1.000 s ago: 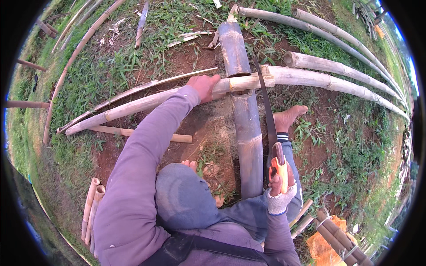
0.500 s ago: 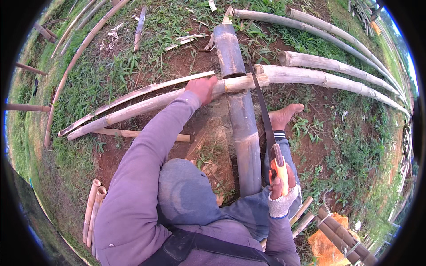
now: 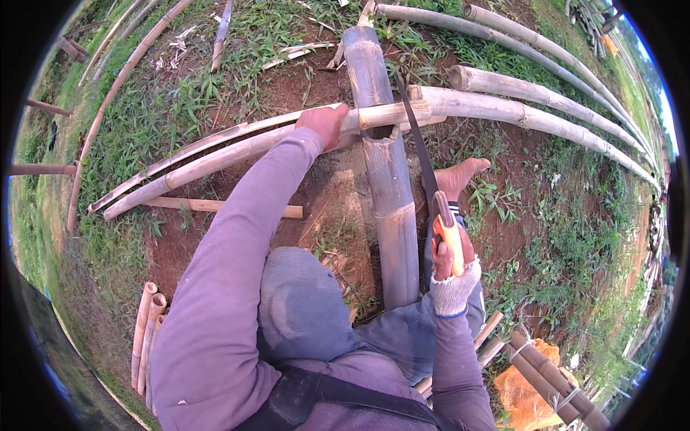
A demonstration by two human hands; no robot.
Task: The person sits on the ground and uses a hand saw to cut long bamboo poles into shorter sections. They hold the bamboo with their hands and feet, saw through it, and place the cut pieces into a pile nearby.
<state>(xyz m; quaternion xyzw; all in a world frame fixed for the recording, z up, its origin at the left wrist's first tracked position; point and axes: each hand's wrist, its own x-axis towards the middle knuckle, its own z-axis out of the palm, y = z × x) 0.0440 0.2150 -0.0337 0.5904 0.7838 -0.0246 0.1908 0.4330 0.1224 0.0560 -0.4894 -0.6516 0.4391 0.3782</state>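
Observation:
My left hand [image 3: 323,126] is closed around a pale bamboo pole [image 3: 223,159], near its right end. That pole lies across a thick grey bamboo trunk [image 3: 394,230], over a notch cut in it. In my right hand [image 3: 454,257], with a white fingerless glove, is the orange handle of a handsaw [image 3: 422,147]. The saw's dark blade slants up and away, against the pole's right end just right of the trunk. A split bamboo strip [image 3: 190,149] runs along the far side of the pole, its right part passing at my left hand.
Several long bamboo poles [image 3: 532,115] lie to the right. A bare foot [image 3: 461,177] rests right of the trunk. At far left lies a knife-like blade [image 3: 224,32]. Short bamboo pieces [image 3: 147,330] stand lower left; an orange sack [image 3: 519,395] sits lower right.
My right hand has pushed the saw forward, away from me. The split strip now lies closer against the pole at my left hand, which still holds the pole. The view has shifted slightly.

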